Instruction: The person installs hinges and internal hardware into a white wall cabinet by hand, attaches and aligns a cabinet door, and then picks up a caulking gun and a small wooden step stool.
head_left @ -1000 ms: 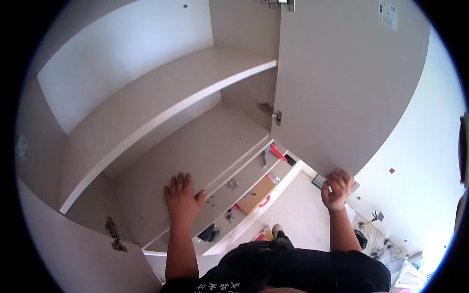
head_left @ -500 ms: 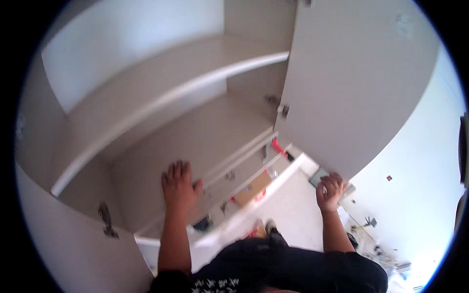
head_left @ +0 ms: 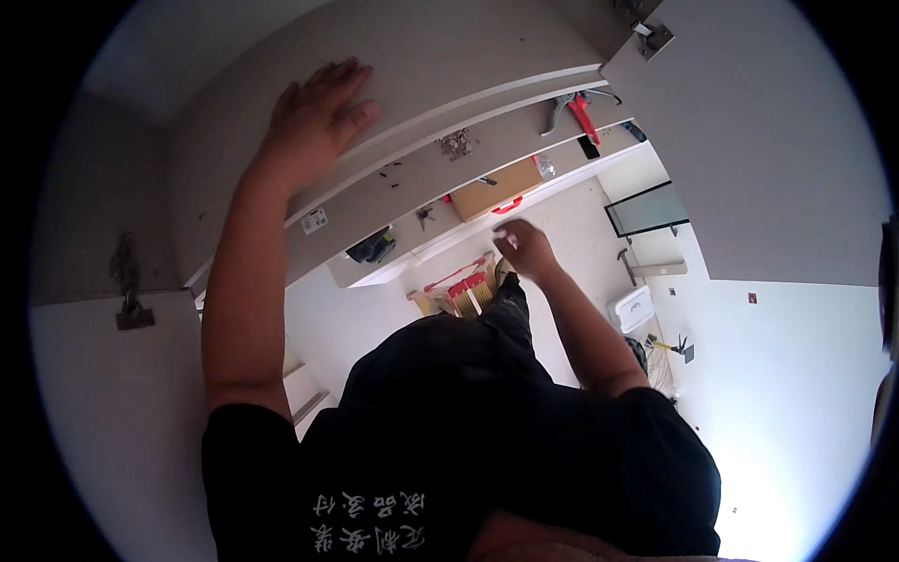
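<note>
My left hand (head_left: 318, 117) lies flat with fingers spread on a pale shelf board (head_left: 468, 56) inside an open cabinet; it holds nothing. My right hand (head_left: 524, 248) hangs lower, in front of the cabinet's bottom shelves, away from the open door (head_left: 758, 140) on the right. Its fingers are curled and a small white bit shows at the fingertips; I cannot tell whether it grips something. The shelf below my left hand carries a heap of screws (head_left: 456, 142) and red-handled pliers (head_left: 581, 108).
A cardboard box (head_left: 492, 187) and dark items sit on a lower shelf. A hinge (head_left: 653, 37) is at the door's top, another (head_left: 126, 281) on the left panel. On the floor lie red tools (head_left: 464, 286), a white case (head_left: 632, 307) and a glass panel (head_left: 646, 208).
My left hand has gone up from the lower board to a higher shelf. My right hand has let go of the door's lower edge and come in toward the bottom shelves.
</note>
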The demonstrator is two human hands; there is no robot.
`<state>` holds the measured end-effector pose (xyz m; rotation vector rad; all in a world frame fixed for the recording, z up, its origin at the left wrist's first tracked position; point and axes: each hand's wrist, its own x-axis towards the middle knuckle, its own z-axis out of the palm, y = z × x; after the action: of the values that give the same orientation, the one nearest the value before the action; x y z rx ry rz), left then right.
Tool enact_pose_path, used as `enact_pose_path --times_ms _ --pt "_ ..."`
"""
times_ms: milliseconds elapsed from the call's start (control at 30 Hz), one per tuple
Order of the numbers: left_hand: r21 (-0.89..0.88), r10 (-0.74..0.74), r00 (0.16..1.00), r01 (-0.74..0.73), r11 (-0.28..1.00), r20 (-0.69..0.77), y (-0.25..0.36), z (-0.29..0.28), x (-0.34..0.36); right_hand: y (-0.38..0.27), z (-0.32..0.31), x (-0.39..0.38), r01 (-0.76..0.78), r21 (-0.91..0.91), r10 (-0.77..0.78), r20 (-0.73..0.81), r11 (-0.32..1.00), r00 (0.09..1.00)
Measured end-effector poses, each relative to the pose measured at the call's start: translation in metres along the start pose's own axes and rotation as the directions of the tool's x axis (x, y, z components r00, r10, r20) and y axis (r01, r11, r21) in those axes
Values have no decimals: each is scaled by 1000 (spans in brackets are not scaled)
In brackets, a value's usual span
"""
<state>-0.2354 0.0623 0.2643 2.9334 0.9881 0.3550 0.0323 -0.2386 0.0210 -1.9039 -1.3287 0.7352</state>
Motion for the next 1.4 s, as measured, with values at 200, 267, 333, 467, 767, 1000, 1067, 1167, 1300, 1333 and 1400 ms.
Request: enact_pose_path --times_ms 200,267,333,467,767,1000,1067,1167,1300,1333,1400 --pt "-21 46 997 -48 999 -56 -4 6 11 11 -6 127 57 -92 -76 -220 994 973" --pt "13 52 997 -52 999 -49 -6 5 16 -4 -17 153 5 -160 -39 -207 987 978" --pt "3 -3 1000 3 1000 -11 5 -3 9 -11 -21 172 26 -203 -59 -159 979 985" --pt "5 -13 1000 13 1000 1 15 -11 8 5 -12 206 27 -441 -87 -115 897 990" --pt "13 -69 994 68 998 79 28 -24 7 -27 -2 226 -176 -581 272 81 795 959" --pt "16 -78 994 77 997 76 24 -24 9 -39 -1 224 -143 -458 150 -22 877 988" --pt "20 -74 994 73 997 83 28 -24 10 -18 5 233 -211 -437 215 -41 874 976" --pt "36 -76 994 73 997 78 30 -25 8 -11 17 236 -313 -382 282 -137 869 950" --pt "30 -60 996 58 998 62 29 -22 10 25 12 249 -201 -453 238 26 869 971" --pt "25 -64 996 63 998 62 30 -21 9 44 13 244 -66 -407 50 -51 911 997" --pt "34 -71 996 69 997 53 29 -22 8 61 8 235 83 -311 -137 -153 947 979"
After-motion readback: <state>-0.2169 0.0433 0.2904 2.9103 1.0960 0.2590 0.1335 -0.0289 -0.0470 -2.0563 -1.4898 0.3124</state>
